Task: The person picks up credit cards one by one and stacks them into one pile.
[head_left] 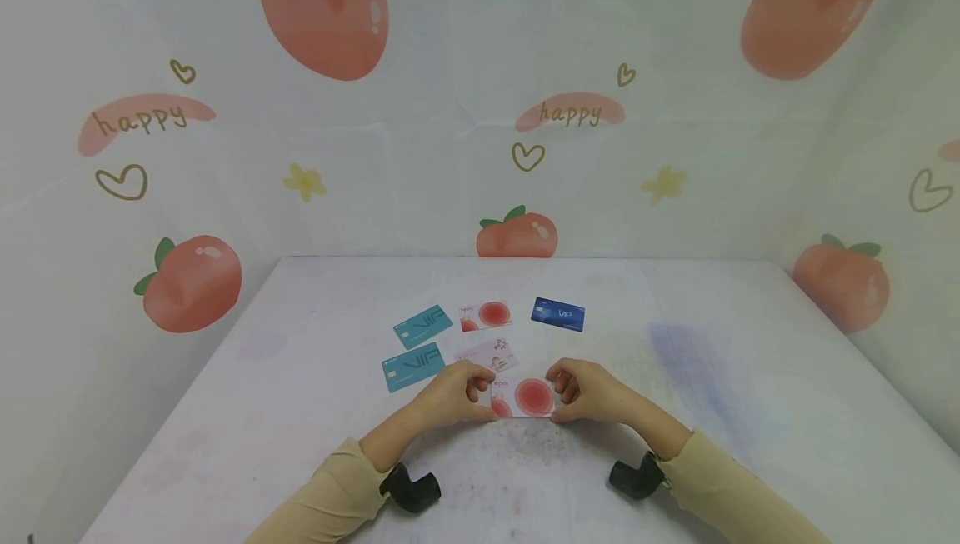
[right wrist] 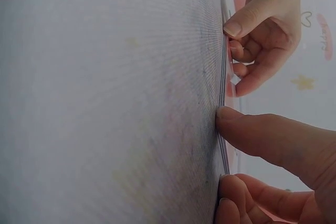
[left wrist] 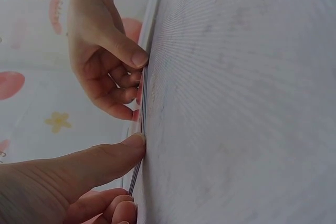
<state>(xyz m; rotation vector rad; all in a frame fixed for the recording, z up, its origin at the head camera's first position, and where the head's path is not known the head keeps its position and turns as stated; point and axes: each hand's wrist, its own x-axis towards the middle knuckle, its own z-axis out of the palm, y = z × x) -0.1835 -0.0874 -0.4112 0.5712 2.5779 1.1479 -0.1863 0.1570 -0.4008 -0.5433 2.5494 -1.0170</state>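
A small stack of cards (head_left: 521, 396) lies flat on the table near its front, the top card white with red circles. In both wrist views its edge shows several thin layers. My left hand (head_left: 456, 394) grips the stack's left side, thumb at the near corner and index finger at the far one. On the opposite side, my right hand (head_left: 588, 391) holds the right corners the same way. Just behind the left fingers lies a pale pink card (head_left: 491, 352), partly covered by that hand. The left wrist view shows the left thumb (left wrist: 113, 158) against the stack's edge.
Beyond the hands lie two teal VIP cards (head_left: 414, 367) at left, another white card with red circles (head_left: 486, 316) in the middle and a dark blue VIP card (head_left: 558, 314) at right. A fruit-patterned white curtain (head_left: 450, 177) stands behind the white table (head_left: 300, 377).
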